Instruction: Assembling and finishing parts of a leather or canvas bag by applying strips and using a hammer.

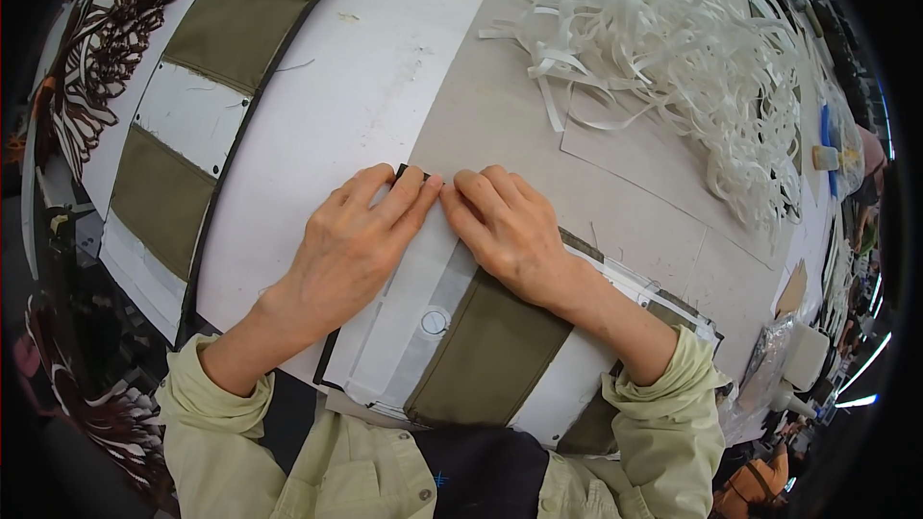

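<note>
A flat fabric piece [481,356] with white and olive-green panels, a dark edge and a round snap lies on the table in front of me. My left hand [351,240] and my right hand [505,226] rest palm-down side by side on its far white end, fingertips pressing near the dark corner. Neither hand grips anything; the fingers lie flat and close together on the cloth.
A longer strip of the same white and olive panels [192,125] lies along the left of the white table [346,106]. A grey board [500,106] lies under my hands. A heap of white paper strips [692,48] fills the far right. A small bottle [827,156] stands at the right edge.
</note>
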Motion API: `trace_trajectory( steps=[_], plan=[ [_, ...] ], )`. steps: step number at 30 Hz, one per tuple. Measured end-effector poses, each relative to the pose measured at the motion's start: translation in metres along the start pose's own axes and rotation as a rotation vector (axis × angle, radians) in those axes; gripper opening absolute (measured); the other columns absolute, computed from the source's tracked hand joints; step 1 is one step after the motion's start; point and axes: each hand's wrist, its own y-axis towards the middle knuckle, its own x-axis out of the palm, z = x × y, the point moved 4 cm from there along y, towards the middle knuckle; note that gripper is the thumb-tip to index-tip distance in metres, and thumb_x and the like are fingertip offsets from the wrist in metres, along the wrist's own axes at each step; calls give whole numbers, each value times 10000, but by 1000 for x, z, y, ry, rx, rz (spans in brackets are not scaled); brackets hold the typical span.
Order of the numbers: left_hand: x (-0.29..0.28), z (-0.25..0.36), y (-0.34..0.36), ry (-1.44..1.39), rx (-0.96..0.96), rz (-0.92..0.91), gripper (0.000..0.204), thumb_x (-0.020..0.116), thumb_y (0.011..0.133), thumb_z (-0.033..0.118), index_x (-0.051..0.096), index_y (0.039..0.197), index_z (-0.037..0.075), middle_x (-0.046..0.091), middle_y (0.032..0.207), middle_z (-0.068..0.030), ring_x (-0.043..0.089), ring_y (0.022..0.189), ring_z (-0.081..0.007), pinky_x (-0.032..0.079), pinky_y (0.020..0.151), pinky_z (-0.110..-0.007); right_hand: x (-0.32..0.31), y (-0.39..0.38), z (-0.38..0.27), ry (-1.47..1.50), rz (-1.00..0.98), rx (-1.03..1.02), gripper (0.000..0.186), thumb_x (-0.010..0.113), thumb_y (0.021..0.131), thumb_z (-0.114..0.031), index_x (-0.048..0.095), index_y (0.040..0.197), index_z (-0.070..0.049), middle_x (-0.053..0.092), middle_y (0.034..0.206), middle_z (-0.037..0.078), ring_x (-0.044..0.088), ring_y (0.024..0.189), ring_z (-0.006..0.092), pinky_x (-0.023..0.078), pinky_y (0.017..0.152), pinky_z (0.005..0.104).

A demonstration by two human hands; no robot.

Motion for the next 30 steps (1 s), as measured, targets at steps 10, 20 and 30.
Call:
trace_trajectory(
  steps=[10,20,30],
  plan=[
    [-1,-9,-3,-110,-85,76,506,607,743,-27,681,1243,-13,653,1220,-80,637,1045,-269,581,745,-352,1,-1,0,10,-30,18,326,675,700,-33,650,1016,44,576,1016,118,575,844,234,484,680,331],
    [-4,-9,-3,-71,-23,32,476,608,761,-31,670,1233,-19,627,1215,-81,617,1077,-253,568,749,-347,0,0,0,13,-2,23,296,670,704,-43,645,988,37,571,993,110,566,871,226,468,689,320],
    [-1,-2,1,-49,-9,58,522,584,752,-45,680,1263,4,632,1232,-95,604,1141,-289,551,923,-410,0,1,-1,-8,0,19,273,663,716,-48,642,976,31,570,988,109,566,872,226,464,685,318]
  ],
)
